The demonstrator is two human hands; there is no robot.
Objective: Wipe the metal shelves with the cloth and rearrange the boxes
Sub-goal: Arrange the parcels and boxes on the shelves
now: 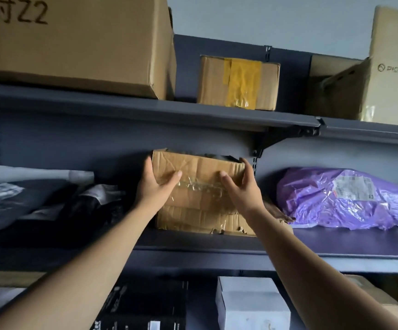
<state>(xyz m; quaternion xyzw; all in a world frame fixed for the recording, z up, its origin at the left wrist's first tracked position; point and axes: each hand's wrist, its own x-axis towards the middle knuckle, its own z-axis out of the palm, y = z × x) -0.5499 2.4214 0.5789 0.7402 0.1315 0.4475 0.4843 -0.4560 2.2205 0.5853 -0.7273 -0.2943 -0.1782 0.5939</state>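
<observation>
- The worn cardboard box (198, 210) is stood on the middle shelf (336, 244), just behind its front edge, about midway along the visible run.
- It is clasped at both upper side corners: the left grip (154, 186) is wrapped round the left wall and the right grip (242, 189) round the right, with thumbs laid on the front face.
- The card is creased and torn along the bottom, so soft, yielding walls are expected; the glossy tape may be slippery.
- Weight cannot be told; a lower hold near the bottom corners is advised.

Two slim, bare forearms; the left grip (154, 186) and right grip (242, 190) are bare as well.
</observation>
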